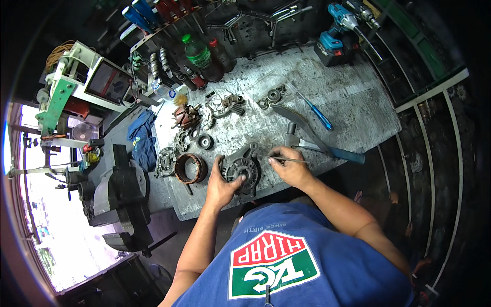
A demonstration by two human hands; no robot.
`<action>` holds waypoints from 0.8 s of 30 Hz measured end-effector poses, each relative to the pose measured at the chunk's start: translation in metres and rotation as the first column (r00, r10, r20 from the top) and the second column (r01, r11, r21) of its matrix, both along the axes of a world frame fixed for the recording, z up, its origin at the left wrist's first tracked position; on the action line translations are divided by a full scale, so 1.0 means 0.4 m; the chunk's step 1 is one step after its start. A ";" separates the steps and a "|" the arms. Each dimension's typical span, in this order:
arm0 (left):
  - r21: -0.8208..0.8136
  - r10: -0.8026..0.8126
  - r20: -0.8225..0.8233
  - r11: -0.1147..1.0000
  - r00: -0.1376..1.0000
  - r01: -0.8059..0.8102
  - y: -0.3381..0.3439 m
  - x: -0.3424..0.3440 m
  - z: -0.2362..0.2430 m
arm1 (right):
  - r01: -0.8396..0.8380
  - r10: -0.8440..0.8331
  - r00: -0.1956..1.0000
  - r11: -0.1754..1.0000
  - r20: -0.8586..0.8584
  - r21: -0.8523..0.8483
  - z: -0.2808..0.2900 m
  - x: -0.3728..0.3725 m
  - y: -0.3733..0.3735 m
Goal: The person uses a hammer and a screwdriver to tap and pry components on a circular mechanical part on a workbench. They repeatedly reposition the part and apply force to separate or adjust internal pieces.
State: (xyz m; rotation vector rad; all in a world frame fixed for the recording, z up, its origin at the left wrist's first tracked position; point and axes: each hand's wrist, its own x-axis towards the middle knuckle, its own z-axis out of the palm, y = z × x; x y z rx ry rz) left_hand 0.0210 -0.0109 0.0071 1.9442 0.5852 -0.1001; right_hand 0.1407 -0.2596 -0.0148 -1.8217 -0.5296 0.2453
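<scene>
Near the front edge of the metal bench, my left hand (pixel 224 185) grips a round grey finned housing (pixel 241 165), which looks like part of an alternator. Its thumb presses close to the housing's centre. Pinched in the fingers of my right hand (pixel 291 170) is a thin metal rod (pixel 295 160); its tip is too fine to make out, by the housing's right side. Left of the housing lies a copper-wound stator ring (pixel 178 173). A small pulley (pixel 204 142) and a copper-coloured rotor (pixel 185 117) lie farther back.
A hammer (pixel 291 137) and a long dark curved tool (pixel 296 117) lie right of my hands. Beyond them are a blue screwdriver (pixel 322 118) and a cordless drill (pixel 335 38). Bottles (pixel 198 53) stand at the back. A bench vise (pixel 120 189) and a blue cloth (pixel 142 140) are left.
</scene>
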 end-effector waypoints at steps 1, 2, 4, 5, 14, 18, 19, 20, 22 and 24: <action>0.049 -0.045 0.028 0.998 0.999 0.043 0.018 -0.013 -0.010 | -0.018 0.017 0.998 1.000 0.059 0.010 0.008 -0.006 0.015; 0.073 -0.067 0.021 0.995 0.998 0.065 0.032 -0.029 -0.018 | -0.044 0.041 0.991 0.999 0.128 0.024 0.017 -0.013 0.030; 0.086 -0.067 -0.011 0.994 0.998 0.068 0.053 -0.049 -0.033 | -0.073 0.075 0.983 0.997 0.170 -0.018 0.033 -0.027 0.062; 0.078 -0.049 -0.033 0.996 0.998 0.052 0.062 -0.050 -0.040 | -0.084 0.087 0.981 0.996 0.176 -0.022 0.040 -0.032 0.078; 0.091 -0.108 -0.055 0.989 0.993 0.112 0.086 -0.057 -0.059 | -0.235 0.267 0.923 0.962 0.279 -0.142 0.056 0.028 0.189; 0.156 -0.091 -0.028 0.983 0.995 0.095 0.068 -0.050 -0.041 | -0.304 0.342 0.918 0.932 0.202 -0.199 0.070 0.056 0.195; 0.170 -0.087 -0.033 0.981 0.996 0.092 0.061 -0.048 -0.034 | -0.329 0.364 0.919 0.920 0.153 -0.215 0.075 0.060 0.194; 0.166 -0.080 -0.044 0.982 0.996 0.086 0.056 -0.047 -0.027 | -0.360 0.387 0.917 0.906 0.092 -0.223 0.079 0.065 0.193; 0.171 -0.075 -0.064 0.982 0.995 0.085 0.047 -0.043 -0.016 | -0.274 0.319 0.930 0.933 0.183 -0.232 0.086 0.072 0.192; 0.158 -0.072 -0.075 0.984 0.995 0.083 0.044 -0.041 -0.008 | -0.289 0.338 0.918 0.929 0.208 -0.232 0.090 0.077 0.190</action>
